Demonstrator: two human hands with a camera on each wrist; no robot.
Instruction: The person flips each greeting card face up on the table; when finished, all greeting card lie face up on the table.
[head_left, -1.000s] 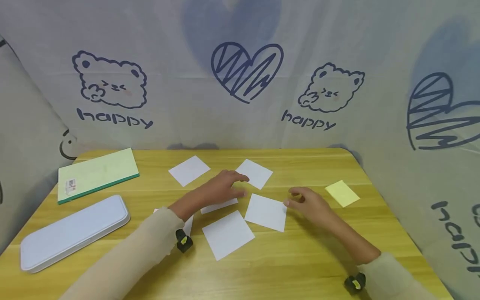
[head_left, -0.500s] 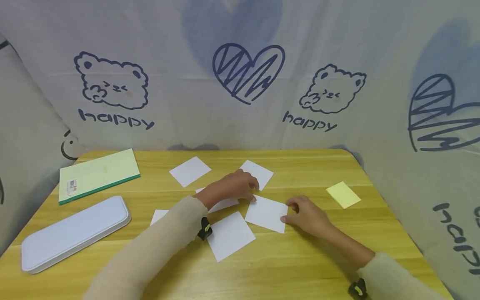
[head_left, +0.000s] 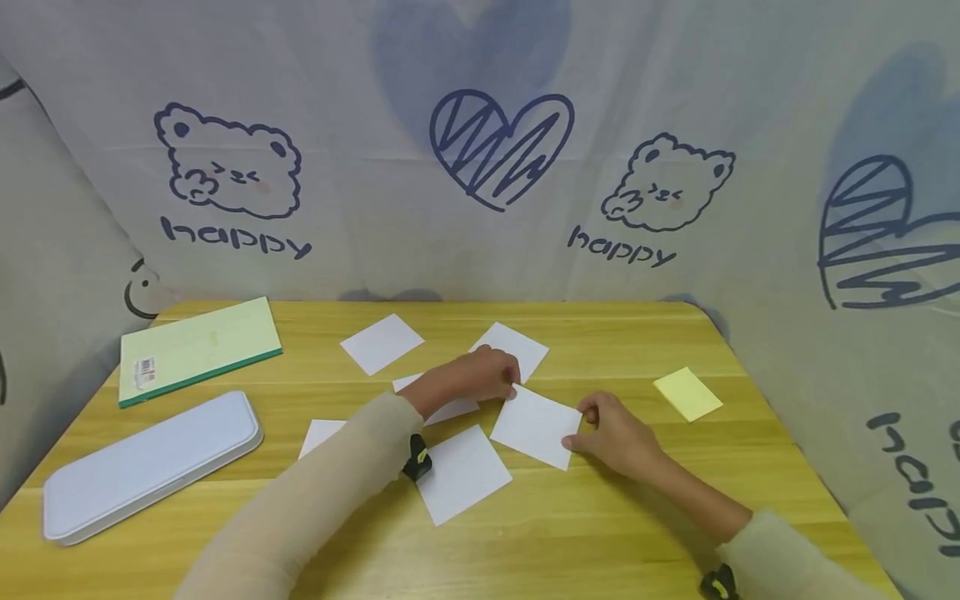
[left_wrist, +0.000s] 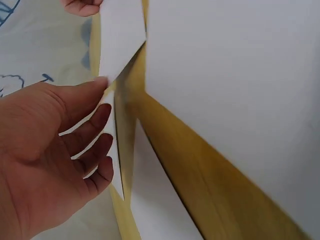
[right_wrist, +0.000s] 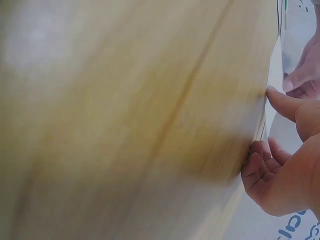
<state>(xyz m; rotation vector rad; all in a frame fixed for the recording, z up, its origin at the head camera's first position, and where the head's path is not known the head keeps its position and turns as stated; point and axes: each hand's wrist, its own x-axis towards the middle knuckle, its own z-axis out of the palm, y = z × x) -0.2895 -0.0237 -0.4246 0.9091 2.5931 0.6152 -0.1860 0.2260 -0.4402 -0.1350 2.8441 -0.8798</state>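
A small white paper sheet [head_left: 534,427] is held between both hands over the table, its far edge slightly raised. My left hand [head_left: 480,375] pinches its far left corner between thumb and fingers. On the sheet's right edge, my right hand [head_left: 618,435] has the thumb at the near corner and curled fingers at the far one. In the left wrist view the thumb of the left hand [left_wrist: 45,150] meets the sheet's corner [left_wrist: 122,35]. The right wrist view shows the right hand [right_wrist: 290,160] along the sheet's edge, its fingertips partly hidden.
Several other white sheets lie around, among them a near one [head_left: 463,477], a far one [head_left: 519,346] and a back-left one [head_left: 382,343]. Yellow sticky notes [head_left: 687,394] lie right. At left are a pale green notebook [head_left: 202,346] and a white case [head_left: 153,467].
My left hand has moved right and taken hold of the sheet's corner. The right hand has closed on its right edge. The sheet has lifted slightly at the far side.
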